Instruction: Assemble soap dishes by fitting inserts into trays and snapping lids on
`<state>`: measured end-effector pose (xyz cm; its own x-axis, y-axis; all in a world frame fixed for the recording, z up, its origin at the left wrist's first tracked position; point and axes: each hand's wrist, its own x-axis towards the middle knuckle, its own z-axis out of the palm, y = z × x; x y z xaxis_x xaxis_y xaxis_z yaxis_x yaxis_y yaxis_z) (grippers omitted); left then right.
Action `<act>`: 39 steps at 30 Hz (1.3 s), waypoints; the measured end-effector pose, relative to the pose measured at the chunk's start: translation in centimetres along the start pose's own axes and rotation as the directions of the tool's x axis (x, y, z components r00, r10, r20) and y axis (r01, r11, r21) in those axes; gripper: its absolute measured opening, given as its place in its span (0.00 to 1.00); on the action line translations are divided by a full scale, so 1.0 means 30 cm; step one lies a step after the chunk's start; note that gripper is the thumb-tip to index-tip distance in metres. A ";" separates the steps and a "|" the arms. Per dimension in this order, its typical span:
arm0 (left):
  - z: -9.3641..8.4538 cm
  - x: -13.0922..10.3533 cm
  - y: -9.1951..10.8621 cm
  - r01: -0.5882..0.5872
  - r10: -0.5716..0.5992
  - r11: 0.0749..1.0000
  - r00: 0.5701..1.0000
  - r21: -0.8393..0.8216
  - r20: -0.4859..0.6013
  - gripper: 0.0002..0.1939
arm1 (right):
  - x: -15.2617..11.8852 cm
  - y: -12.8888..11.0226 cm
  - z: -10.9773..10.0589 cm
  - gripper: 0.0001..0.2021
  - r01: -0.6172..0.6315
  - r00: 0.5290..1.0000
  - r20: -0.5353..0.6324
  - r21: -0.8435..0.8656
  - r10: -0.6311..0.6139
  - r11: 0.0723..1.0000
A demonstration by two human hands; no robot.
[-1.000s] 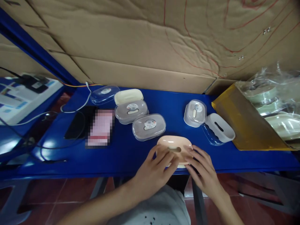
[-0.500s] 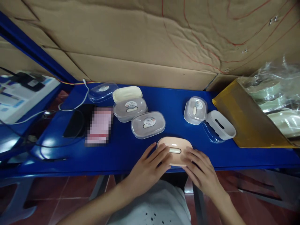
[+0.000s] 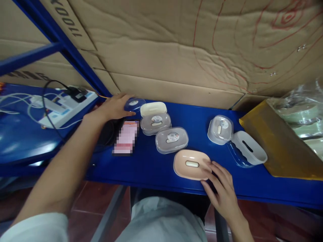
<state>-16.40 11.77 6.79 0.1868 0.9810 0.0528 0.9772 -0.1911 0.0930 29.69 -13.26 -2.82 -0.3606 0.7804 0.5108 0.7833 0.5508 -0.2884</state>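
Observation:
A peach oval plastic box (image 3: 185, 169) with a white capsule-shaped piece in its middle lies near the table's front edge. My right hand (image 3: 219, 183) holds its right end, fingers on top and thumb at the front edge. At the back left, my left hand (image 3: 117, 106) is open, thumb and fingers apart around the left end of a clear plastic lid (image 3: 133, 104). Whether it touches the lid I cannot tell. Beside that lid are a cream oval piece (image 3: 153, 108) and two grey oval boxes with clear lids and stickers (image 3: 156, 124).
A phone (image 3: 125, 137) with a blurred screen lies at the left, near a power strip (image 3: 63, 109) with cables. To the right are a lidded square box (image 3: 220, 129), a slotted grey piece (image 3: 248, 148) on a clear lid, and a carton (image 3: 275, 144) of bagged green pieces.
My left hand has let go of the peach box and moved to the far left, up to the clear lid. The right hand stays at the box. The view has shifted left.

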 end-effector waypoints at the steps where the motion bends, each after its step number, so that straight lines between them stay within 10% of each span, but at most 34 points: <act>1: 0.011 0.027 -0.027 0.011 -0.011 1.000 0.999 -0.008 0.036 0.40 | -0.001 -0.001 0.001 0.20 -0.008 1.000 -0.006 -0.001 0.008 1.000; 8: 0.005 0.040 0.000 0.049 -0.055 0.993 0.997 -0.109 -0.047 0.39 | 0.016 -0.018 -0.013 0.19 -0.031 0.998 0.054 -0.006 0.031 1.000; 14: -0.050 -0.276 0.419 -0.461 0.338 0.788 0.878 -0.408 -0.339 0.33 | -0.018 -0.012 -0.011 0.32 -0.128 0.992 -0.009 0.067 0.128 0.990; 20: 0.126 -0.500 0.741 -0.623 0.571 0.648 0.778 -0.439 -0.261 0.29 | -0.042 -0.002 -0.007 0.45 -0.098 0.992 -0.077 0.091 0.105 0.991; 28: 0.210 -0.463 0.716 -0.700 0.661 0.670 0.714 -0.248 -0.230 0.32 | 0.008 -0.010 -0.006 0.31 -0.067 0.995 0.073 0.027 0.065 0.997; 39: 0.263 -0.545 0.697 -0.683 0.648 0.726 0.719 -0.083 -0.249 0.40 | 0.007 -0.020 -0.008 0.19 0.030 1.000 -0.003 -0.047 -0.030 0.998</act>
<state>1.77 -8.00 0.03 0.7427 0.5734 0.3459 0.5735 -0.8113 0.1135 29.26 -13.49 -2.34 -0.3825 0.7625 0.5218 0.7952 0.5593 -0.2343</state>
